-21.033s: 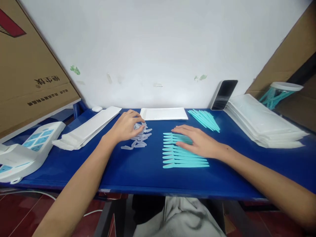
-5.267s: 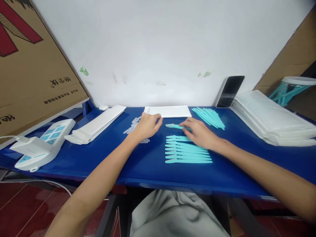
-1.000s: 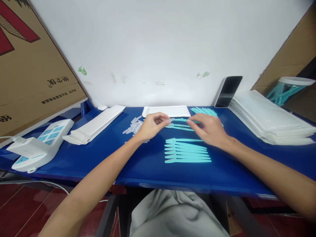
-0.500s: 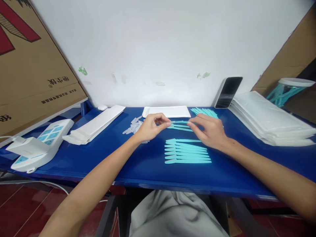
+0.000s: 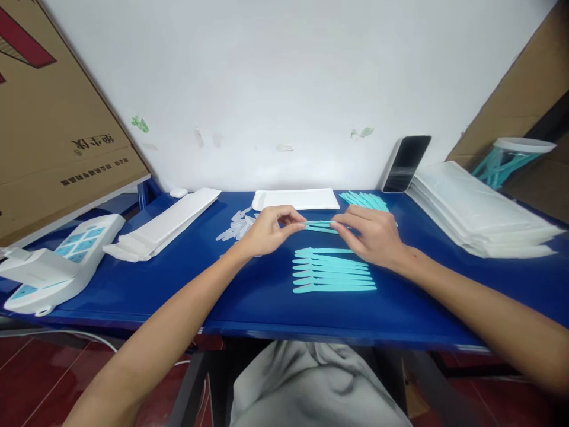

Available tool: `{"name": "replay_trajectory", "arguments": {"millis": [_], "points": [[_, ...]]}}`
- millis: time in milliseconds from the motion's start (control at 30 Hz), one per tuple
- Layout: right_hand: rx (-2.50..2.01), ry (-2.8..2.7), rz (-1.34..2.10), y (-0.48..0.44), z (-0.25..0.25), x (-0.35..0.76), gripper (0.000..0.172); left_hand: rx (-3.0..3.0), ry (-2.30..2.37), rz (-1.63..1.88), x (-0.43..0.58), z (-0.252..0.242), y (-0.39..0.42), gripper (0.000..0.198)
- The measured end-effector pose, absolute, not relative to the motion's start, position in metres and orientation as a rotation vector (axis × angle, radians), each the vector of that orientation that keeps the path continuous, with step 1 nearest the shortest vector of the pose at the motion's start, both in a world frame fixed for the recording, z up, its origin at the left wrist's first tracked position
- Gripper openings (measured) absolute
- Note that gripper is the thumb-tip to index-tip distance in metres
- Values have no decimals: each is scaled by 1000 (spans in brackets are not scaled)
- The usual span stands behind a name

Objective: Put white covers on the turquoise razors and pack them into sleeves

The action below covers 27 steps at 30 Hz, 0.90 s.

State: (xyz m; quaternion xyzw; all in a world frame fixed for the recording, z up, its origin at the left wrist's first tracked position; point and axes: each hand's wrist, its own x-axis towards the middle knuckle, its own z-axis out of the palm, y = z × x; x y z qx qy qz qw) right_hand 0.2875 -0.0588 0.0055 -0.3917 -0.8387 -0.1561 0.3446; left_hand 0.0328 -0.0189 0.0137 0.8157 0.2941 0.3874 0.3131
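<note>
My left hand [image 5: 269,229] and my right hand [image 5: 372,235] meet over the blue table [image 5: 249,296], both pinched on one slim teal razor stick [image 5: 320,224]. My left fingers close on its near-left tip, where a clear cap seems to sit. My right fingers grip its handle end. Just in front lies a neat row of several teal sticks [image 5: 332,270]. A heap of clear plastic caps [image 5: 236,223] lies left of my left hand. More loose teal sticks [image 5: 364,200] lie behind my right hand.
A flat white bag [image 5: 296,199] lies at the back middle, a longer white bag stack [image 5: 162,223] at left, a big stack of clear bags [image 5: 475,210] at right. A phone [image 5: 405,162] leans on the wall. A white power strip [image 5: 57,262] and cardboard boxes [image 5: 53,118] stand left.
In the last second my hands drew closer along the held teal stick, and they sank slightly toward the table. The row of sticks lies unmoved.
</note>
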Motion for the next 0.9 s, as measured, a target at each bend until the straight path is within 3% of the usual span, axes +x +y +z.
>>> {"name": "replay_trajectory", "arguments": {"millis": [533, 733, 900], "points": [[-1040, -2176, -122, -60, 1, 284, 32, 2315, 779, 1121, 44, 11, -25, 21], [-1158, -2273, 97, -43, -3, 288, 20, 2817, 916, 781, 29, 12, -9, 38], [-1173, -2249, 103, -33, -8, 291, 16, 2839, 1162, 625, -3, 18, 9, 44]]}}
